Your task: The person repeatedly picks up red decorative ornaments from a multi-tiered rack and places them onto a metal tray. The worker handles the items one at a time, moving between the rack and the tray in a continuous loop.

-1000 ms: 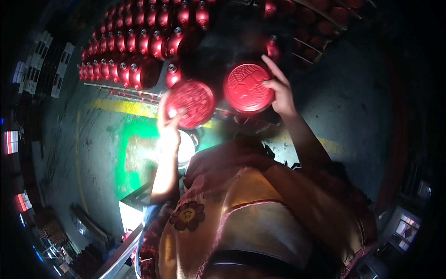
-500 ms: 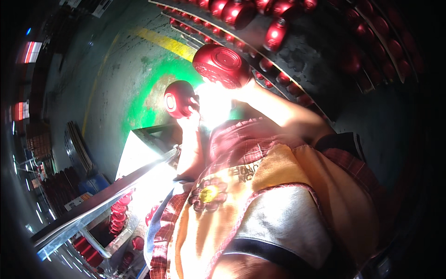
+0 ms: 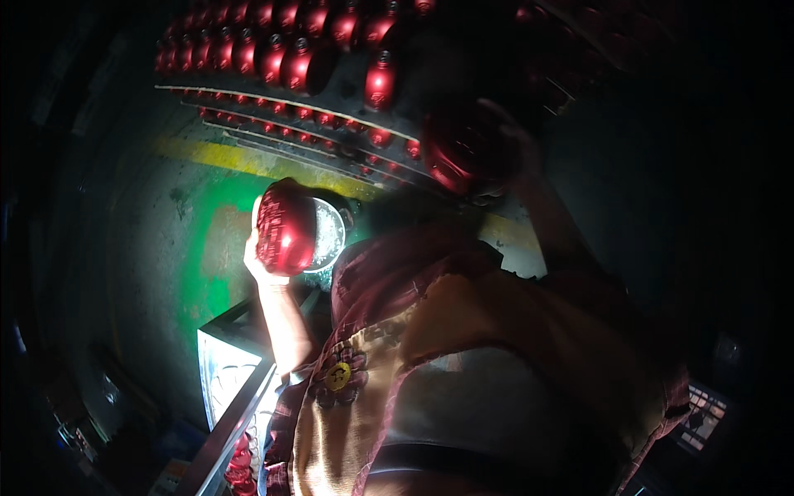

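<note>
My left hand [image 3: 263, 263] grips a rounded, glossy red bottle [image 3: 286, 227] from its left and lower side. Deep in shadow on the right, my right hand [image 3: 523, 149] is closed on another dark red bottle [image 3: 465, 149], held close to the shelf boards. Just behind the left bottle shows a brightly lit, round, white-rimmed thing [image 3: 329, 236] that I cannot identify. Many similar red bottles [image 3: 302, 64] stand in rows on the top board [image 3: 347, 78] of a rack ahead of me. A lone red bottle [image 3: 380, 80] stands a little apart from them.
Lower boards of the rack carry more red bottles [image 3: 327, 120]. A yellow stripe [image 3: 248, 161] runs over the green floor below it. At lower left is a brightly lit metal-edged frame [image 3: 236, 422] with red pieces [image 3: 241, 467] beside it. The right side is very dark.
The view has swung toward the rack, and the picture has darkened. The left bottle has turned from showing its base to showing its side. The right bottle is now nearer the rack, farther right.
</note>
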`<state>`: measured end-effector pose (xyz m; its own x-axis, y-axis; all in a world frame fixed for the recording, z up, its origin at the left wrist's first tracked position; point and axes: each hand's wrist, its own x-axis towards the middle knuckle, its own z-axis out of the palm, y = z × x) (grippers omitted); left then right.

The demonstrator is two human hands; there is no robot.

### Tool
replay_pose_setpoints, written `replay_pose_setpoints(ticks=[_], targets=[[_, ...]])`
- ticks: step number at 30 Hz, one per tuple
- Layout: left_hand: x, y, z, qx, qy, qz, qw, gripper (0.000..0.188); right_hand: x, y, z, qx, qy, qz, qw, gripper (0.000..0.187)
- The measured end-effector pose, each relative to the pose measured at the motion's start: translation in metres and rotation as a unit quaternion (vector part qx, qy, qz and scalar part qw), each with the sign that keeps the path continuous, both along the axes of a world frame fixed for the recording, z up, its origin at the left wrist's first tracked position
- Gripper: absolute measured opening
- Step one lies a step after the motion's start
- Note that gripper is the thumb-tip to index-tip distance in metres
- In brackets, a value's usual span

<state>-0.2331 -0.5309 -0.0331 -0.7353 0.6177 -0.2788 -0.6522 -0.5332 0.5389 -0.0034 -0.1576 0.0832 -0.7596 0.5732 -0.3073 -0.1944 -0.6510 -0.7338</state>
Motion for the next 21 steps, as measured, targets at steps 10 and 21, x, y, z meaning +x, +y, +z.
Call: replay_pose_setpoints(ticks=[10,21], targets=[[0.072,0.302,0.09,-0.308,0.684,-0.101,0.653,0.06,-0.006,0.077,-0.038,0.652,-0.362,-0.14,0.651,0.062],[0.031,0.313,0.082,-0.3,0.685,0.072,0.66,0.037,0.045,0.171,-0.018,0.75,-0.227,-0.186,0.592,0.047]])
